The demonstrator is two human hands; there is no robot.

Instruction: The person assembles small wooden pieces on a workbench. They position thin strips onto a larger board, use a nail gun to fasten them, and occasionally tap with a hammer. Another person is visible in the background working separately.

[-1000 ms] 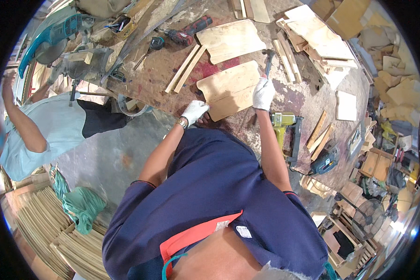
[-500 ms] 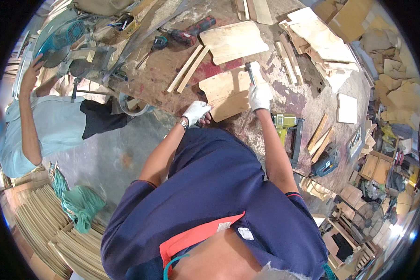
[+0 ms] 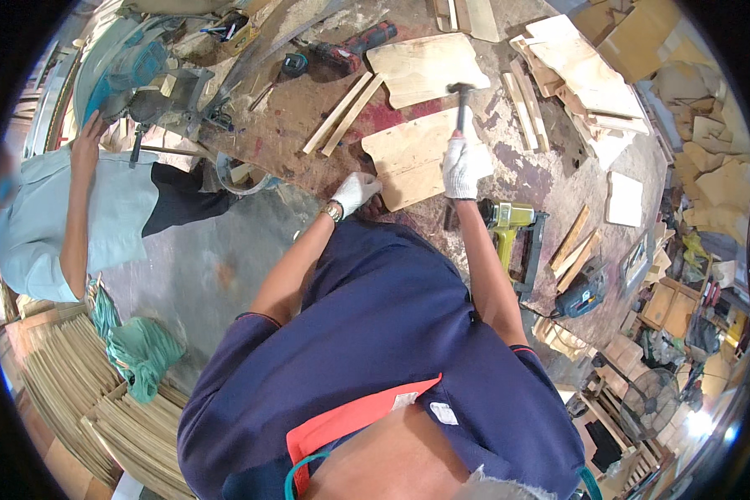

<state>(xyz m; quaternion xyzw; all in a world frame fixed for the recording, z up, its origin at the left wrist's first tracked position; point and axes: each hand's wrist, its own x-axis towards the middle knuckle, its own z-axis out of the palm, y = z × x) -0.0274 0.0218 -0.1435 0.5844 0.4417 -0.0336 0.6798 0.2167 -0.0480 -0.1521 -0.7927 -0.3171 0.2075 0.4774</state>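
Note:
My right hand, in a white glove, is closed around the handle of a hammer. Its dark head points away from me, over the far edge of a pale wooden board with scalloped ends. My left hand, also gloved and with a watch at the wrist, has its fingers curled at the board's near left edge; the fingertips are partly hidden. Just beyond lies a second board of similar shape. A green nail gun rests beside my right forearm.
Two wooden strips lie left of the boards, near a red-black cordless drill. More boards are piled at far right. A blue jigsaw sits near the right edge. At left, a co-worker's hand is by a circular saw.
My right hand has brought the hammer up, its head moving away from the near board. My left hand stays at the board's edge. The co-worker's raised hand has shifted, and the view has moved slightly.

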